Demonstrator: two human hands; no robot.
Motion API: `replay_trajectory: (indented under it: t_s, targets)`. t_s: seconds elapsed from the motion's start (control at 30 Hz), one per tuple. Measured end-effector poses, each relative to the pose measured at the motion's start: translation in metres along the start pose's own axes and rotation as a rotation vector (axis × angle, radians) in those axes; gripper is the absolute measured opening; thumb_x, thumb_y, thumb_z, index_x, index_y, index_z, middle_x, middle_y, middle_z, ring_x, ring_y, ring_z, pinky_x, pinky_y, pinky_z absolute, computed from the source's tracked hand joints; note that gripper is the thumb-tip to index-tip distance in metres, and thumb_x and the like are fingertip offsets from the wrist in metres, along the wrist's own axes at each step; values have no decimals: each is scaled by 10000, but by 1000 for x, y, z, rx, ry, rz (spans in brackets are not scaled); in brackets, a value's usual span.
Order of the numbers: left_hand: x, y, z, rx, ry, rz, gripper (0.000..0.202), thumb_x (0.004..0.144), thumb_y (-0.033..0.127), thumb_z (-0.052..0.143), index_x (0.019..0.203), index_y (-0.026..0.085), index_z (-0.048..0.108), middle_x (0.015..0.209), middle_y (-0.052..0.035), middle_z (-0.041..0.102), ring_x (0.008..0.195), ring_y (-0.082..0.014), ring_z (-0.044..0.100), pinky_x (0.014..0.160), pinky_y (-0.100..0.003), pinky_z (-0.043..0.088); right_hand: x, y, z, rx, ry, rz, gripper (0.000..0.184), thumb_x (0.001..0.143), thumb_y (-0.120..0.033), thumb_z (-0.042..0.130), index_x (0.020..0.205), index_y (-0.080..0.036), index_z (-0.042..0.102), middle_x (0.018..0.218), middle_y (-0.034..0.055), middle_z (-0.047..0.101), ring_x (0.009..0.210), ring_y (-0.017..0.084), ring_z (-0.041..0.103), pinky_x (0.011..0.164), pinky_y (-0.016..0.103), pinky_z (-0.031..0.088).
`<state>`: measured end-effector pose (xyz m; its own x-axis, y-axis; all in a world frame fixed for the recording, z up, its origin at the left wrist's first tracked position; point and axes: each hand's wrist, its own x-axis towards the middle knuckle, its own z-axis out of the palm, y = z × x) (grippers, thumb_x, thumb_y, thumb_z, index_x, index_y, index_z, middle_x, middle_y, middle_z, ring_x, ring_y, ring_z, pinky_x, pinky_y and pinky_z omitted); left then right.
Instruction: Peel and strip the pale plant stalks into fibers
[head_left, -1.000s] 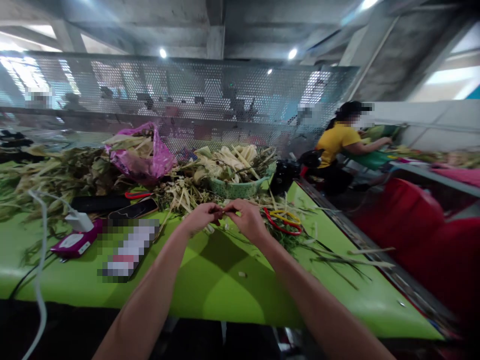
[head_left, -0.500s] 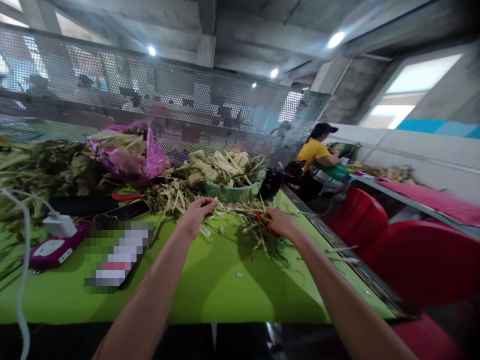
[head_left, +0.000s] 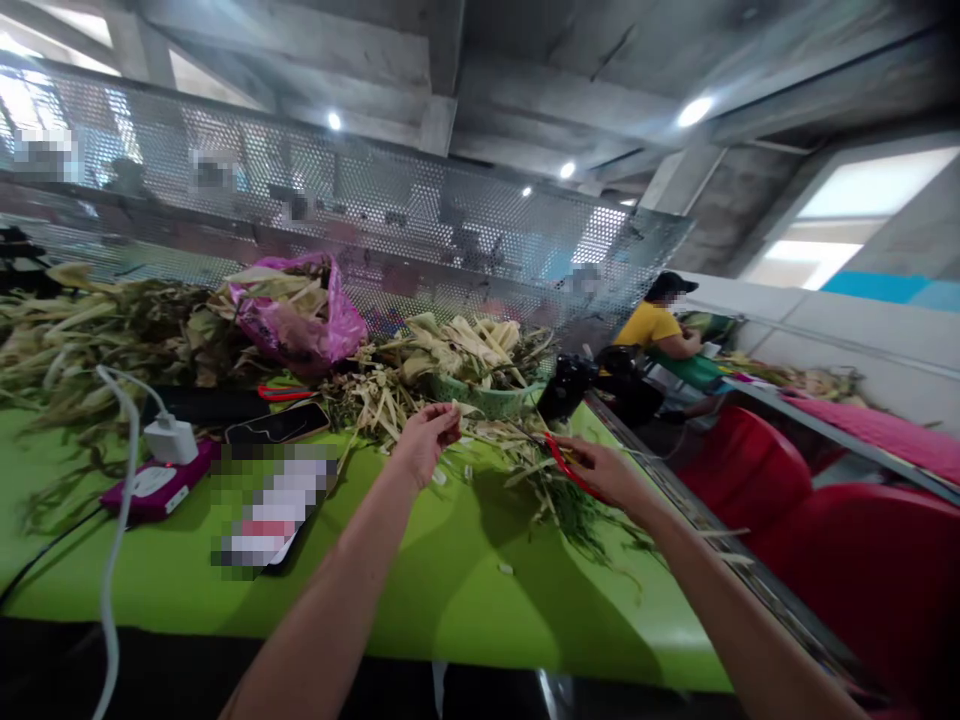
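Note:
My left hand (head_left: 431, 438) is closed in a pinch above the green table, its thumb and fingers on a small pale piece of dried husk (head_left: 468, 409). To its right, my right hand (head_left: 606, 470) grips red-handled scissors (head_left: 564, 462). Their dark blades point left toward the husk piece, apart from it. Behind both hands stands a green basket (head_left: 491, 398) heaped with dried husks (head_left: 480, 345). Loose strips and green plant scraps (head_left: 574, 510) lie beneath the scissors.
A pink plastic bag (head_left: 341, 325) of husks and a leafy pile (head_left: 135, 320) fill the back left. Phones, a purple power block (head_left: 161, 485) and a white cable (head_left: 112, 560) lie left. Red chairs (head_left: 862, 540) stand right; a person in yellow (head_left: 649, 325) sits beyond.
The whole view has shifted, so the table things appear further right. The scissors show more clearly, with their blades turned toward my left hand. Both hands keep their grip.

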<state>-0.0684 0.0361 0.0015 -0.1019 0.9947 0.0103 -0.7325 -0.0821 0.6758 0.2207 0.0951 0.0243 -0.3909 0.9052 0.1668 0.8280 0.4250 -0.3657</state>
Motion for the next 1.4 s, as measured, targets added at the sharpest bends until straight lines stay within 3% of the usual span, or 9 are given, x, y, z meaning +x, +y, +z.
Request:
replay_trajectory:
  t_s: [0.2,0.33,0.47,0.93,1.27,1.4]
  targets:
    - [-4,1,3,-65,18,-11,292,523,210,815,688,131,587,595,21,588,578,-87,567,649,-247,492,-27,-35,4,211,-43,-12,606,765,-526,554,1301,-247,502,1260,80,599,1110,278,578,908,348,469]
    - [-2,-2,3,-98,15,-29,263,544,187,801,686,127,589,593,8,603,581,-105,592,672,-270,515,-36,-62,6,299,-93,-124,627,761,-580,551,1294,-255,493,1275,88,578,1161,294,535,931,348,453]
    - [0,-5,2,-122,37,-46,244,567,161,786,714,119,596,629,-4,623,589,-113,612,707,-289,530,-35,-76,11,412,-207,-115,658,780,-568,550,1326,-216,439,1239,102,570,1119,281,539,946,372,429]
    - [-5,-11,8,-5,-85,-42,353,485,246,841,692,107,592,646,0,590,589,-100,586,668,-262,489,-22,-94,24,534,-256,-128,518,783,-493,579,1208,-199,556,1193,103,604,1061,279,560,920,388,436]
    - [-6,-11,9,70,-72,-42,379,501,289,842,705,114,575,638,6,588,579,-87,577,668,-252,479,-21,-94,31,439,-135,-120,402,758,-438,596,1072,-192,645,1019,81,685,925,250,629,802,347,490]
    - [-5,-14,7,100,-61,-30,349,545,286,820,719,117,569,639,8,588,577,-81,571,681,-249,475,-24,-91,34,364,-90,-83,372,755,-435,595,1026,-192,668,877,50,703,761,221,648,662,302,503]
